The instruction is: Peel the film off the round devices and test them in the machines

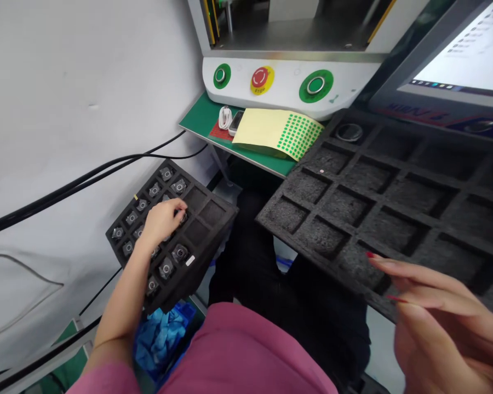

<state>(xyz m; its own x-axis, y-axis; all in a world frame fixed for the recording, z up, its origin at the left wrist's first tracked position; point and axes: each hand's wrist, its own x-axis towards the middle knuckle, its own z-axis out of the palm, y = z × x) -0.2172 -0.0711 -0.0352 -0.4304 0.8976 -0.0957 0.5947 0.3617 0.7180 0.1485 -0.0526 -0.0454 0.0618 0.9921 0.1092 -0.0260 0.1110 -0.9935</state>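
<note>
Item: right hand (443, 323), nearest us, fingers loosely parted, red nails; nothing seen between them. It hangs above the near edge of the right tray, probably kept ready there.

Item: right tray (312, 216), black foam, matte and grainy, square pockets sunk in rows; a thin, glossy ring (349, 132) lies in its far corner pocket.

Item: left hand (162, 219), reaching over the left tray (225, 219), thumb and fingertips bent together at a unit (183, 217). We cannot say whether it is gripped or only touched; the bent fingertips would suit so small a piece.

Item: units (166, 268), dark, with round, ringed faces, lying in the left tray's pockets, one apiece, presumably so that they do not rub. White label (190, 260) near the edge.

Item: sticker sheet (271, 131), pale yellow, slightly bowed, green dots in rows; beside it a coiled white cable (225, 117), on a green shelf (197, 117).

Item: machine panel (287, 71), smooth and white; red stop button (260, 77) between two green ones, likely so placed for quick reach.
</note>
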